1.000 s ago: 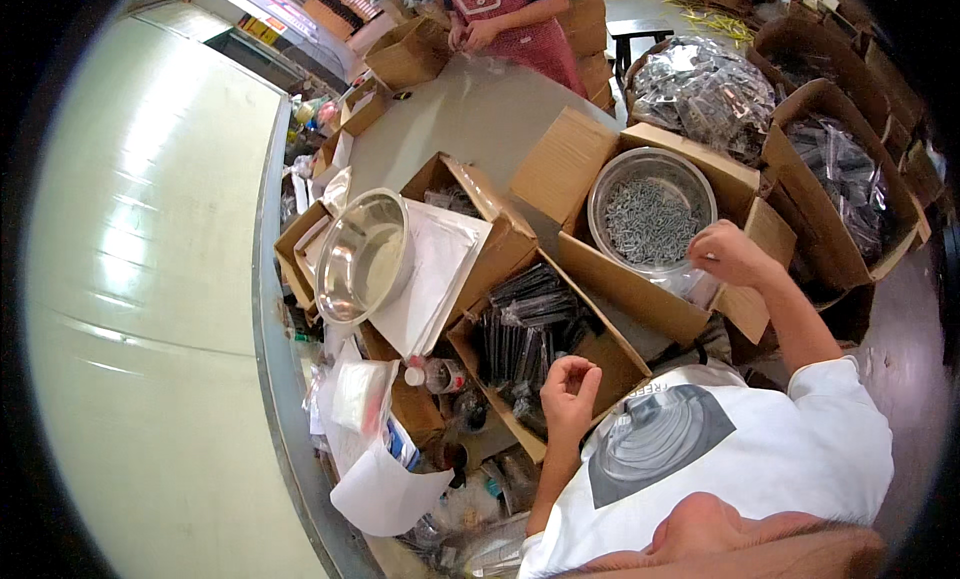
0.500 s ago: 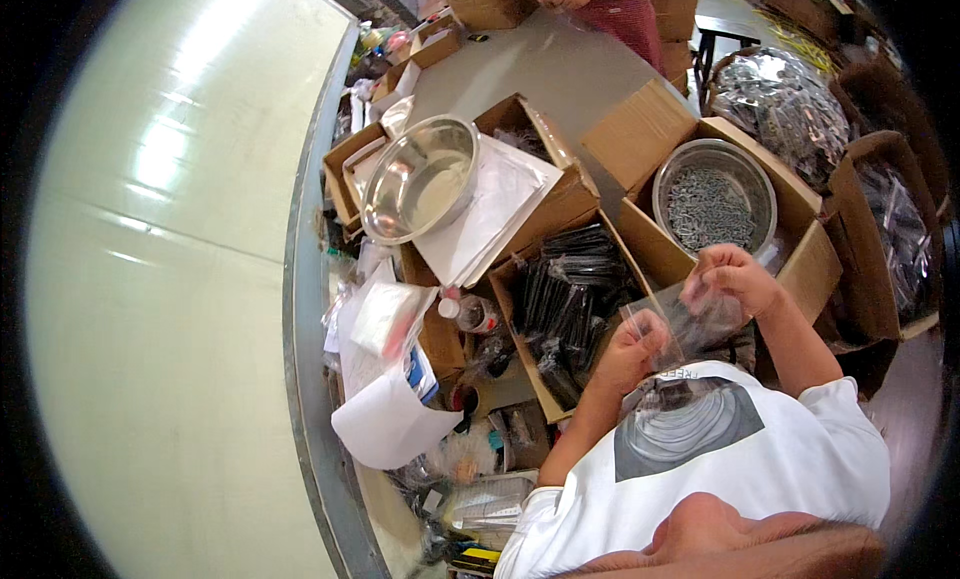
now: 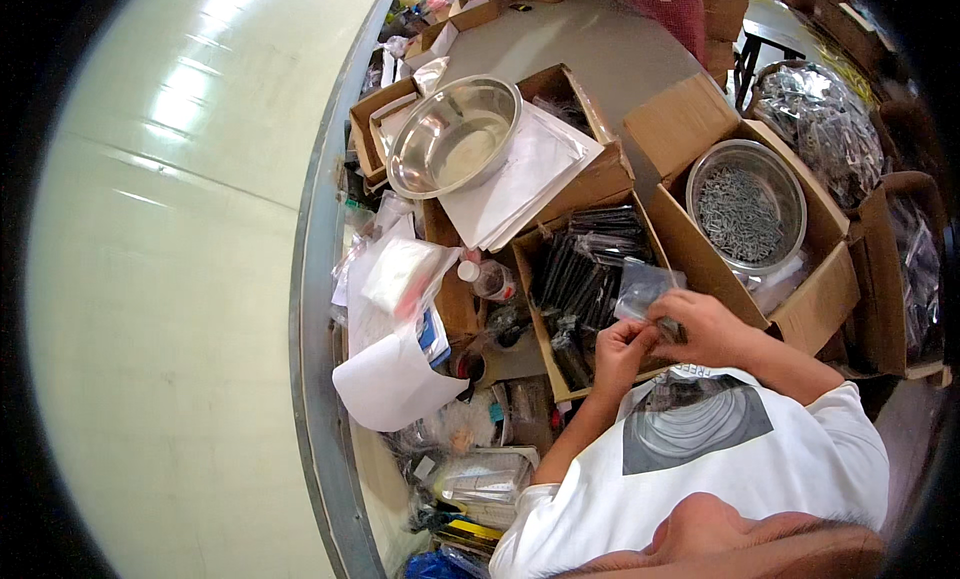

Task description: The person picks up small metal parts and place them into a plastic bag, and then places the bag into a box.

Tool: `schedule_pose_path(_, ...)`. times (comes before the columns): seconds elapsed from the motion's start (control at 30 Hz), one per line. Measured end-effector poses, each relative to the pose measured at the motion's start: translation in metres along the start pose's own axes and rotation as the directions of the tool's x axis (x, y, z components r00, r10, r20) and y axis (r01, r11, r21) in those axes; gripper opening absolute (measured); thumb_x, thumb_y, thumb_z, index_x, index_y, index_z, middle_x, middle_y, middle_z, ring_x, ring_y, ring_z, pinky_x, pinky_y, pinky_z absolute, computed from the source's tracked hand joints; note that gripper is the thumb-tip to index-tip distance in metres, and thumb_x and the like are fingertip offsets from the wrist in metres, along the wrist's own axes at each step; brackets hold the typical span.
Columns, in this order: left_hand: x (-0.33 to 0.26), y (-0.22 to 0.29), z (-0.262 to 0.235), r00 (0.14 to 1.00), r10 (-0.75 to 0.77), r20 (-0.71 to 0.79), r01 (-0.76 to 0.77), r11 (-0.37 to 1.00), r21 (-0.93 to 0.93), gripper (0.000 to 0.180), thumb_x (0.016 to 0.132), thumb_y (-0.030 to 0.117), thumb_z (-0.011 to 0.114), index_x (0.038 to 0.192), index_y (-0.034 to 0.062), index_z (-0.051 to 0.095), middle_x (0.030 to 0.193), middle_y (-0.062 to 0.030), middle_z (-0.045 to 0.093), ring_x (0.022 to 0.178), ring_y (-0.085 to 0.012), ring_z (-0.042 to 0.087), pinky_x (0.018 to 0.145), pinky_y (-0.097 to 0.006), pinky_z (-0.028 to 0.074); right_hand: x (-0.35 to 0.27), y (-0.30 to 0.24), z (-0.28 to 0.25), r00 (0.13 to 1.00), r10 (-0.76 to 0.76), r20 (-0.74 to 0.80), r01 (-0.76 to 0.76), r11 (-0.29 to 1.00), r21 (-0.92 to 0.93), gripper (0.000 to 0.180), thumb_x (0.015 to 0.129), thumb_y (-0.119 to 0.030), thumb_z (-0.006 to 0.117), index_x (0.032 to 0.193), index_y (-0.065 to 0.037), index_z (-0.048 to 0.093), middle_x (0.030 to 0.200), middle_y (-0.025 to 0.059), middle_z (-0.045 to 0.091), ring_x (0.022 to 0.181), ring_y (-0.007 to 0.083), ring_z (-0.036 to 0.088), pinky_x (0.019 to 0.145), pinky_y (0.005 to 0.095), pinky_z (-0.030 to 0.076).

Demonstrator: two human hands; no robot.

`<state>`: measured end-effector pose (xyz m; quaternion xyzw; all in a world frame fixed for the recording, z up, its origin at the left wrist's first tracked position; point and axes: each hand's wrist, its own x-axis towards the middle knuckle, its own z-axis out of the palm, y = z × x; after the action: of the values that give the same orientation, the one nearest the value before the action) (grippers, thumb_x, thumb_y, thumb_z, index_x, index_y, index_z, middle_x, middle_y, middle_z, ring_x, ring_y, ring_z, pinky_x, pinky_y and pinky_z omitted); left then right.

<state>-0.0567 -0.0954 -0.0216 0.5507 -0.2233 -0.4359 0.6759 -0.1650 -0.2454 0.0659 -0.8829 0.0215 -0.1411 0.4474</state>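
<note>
A small clear plastic bag (image 3: 643, 285) is held up in front of my chest, its far end sticking out past my fingers. My left hand (image 3: 622, 356) pinches the near edge of the bag. Close against it, my right hand (image 3: 697, 326) is curled over the bag with its fingers closed. Something small and greyish shows between the fingers, too hidden to name. Just beyond my hands stands a cardboard box (image 3: 548, 354) of black strip-like packets (image 3: 580, 279). To the right, a steel bowl (image 3: 799, 184) full of small grey metal screws (image 3: 740, 214) rests in another open carton.
An empty steel basin (image 3: 415, 144) sits tilted on white sheets (image 3: 545, 184) and boxes. Left of me are a bottle (image 3: 490, 279), white paper (image 3: 385, 387) and plastic-wrapped items, along a pale wall (image 3: 180, 329). A heap of shiny packets (image 3: 820, 129) stands far right.
My hands have come together, the right moving left and down to meet the left. The bag, stretched between them before, now points away from me. The view has shifted slightly.
</note>
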Motion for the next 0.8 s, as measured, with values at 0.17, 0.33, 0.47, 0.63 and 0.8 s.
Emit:
schedule_pose_path(0.17,-0.009,0.015,0.008,0.978,0.186,-0.091,-0.152,0.944,0.293,0.016,0.083,0.014,0.069,0.086,-0.0020,0.067,0.080,-0.0049,0.068,0.071,-0.0093,0.060,0.062,-0.025,0.047,-0.004,0.001,0.012,0.988,0.152,0.010,-0.152,0.980,0.132,0.028,0.073,-0.005,0.067,0.098,-0.002,0.054,0.084,0.0170,0.062,0.083,0.0368,0.061,0.071,0.0397,0.050)
schedule_pose_path(0.33,-0.011,0.019,0.017,0.890,0.456,-0.032,-0.341,0.709,0.617,0.016,0.081,0.013,0.069,0.080,-0.0022,0.066,0.071,-0.0118,0.066,0.065,-0.0144,0.062,0.058,-0.029,0.047,-0.009,0.016,0.022,0.994,0.112,-0.012,-0.112,0.994,0.012,0.019,0.071,0.002,0.059,0.089,-0.001,0.054,0.080,0.0169,0.062,0.079,0.0376,0.061,0.068,0.0400,0.051)
schedule_pose_path(0.47,-0.014,0.016,0.023,0.882,0.469,-0.045,-0.316,0.659,0.682,0.013,0.079,0.011,0.065,0.074,-0.0020,0.063,0.065,-0.0159,0.061,0.059,-0.0188,0.060,0.055,-0.032,0.045,-0.008,0.030,0.036,0.988,0.152,-0.035,-0.155,0.984,-0.086,0.015,0.067,0.002,0.059,0.082,-0.001,0.057,0.091,0.0178,0.061,0.083,0.0371,0.060,0.072,0.0405,0.050)
schedule_pose_path(0.63,-0.013,0.009,0.007,0.848,0.420,-0.321,-0.119,0.743,0.659,0.013,0.073,0.008,0.062,0.067,-0.0019,0.057,0.057,-0.0138,0.054,0.050,-0.0190,0.052,0.051,-0.033,0.042,0.000,0.011,0.045,0.983,-0.182,0.001,0.174,0.939,-0.297,0.016,0.064,-0.013,0.067,0.077,-0.004,0.067,0.107,0.0155,0.053,0.098,0.0350,0.051,0.086,0.0424,0.044)
schedule_pose_path(0.8,-0.012,0.013,-0.032,0.838,0.368,-0.404,0.036,0.700,0.713,0.017,0.065,-0.004,0.060,0.075,0.0007,0.047,0.076,-0.0114,0.057,0.074,-0.0193,0.056,0.059,-0.032,0.046,0.010,0.016,0.045,0.900,-0.271,0.343,0.340,0.927,-0.158,0.009,0.068,-0.021,0.070,0.071,-0.012,0.069,0.105,0.0131,0.054,0.094,0.0341,0.051,0.083,0.0404,0.044)
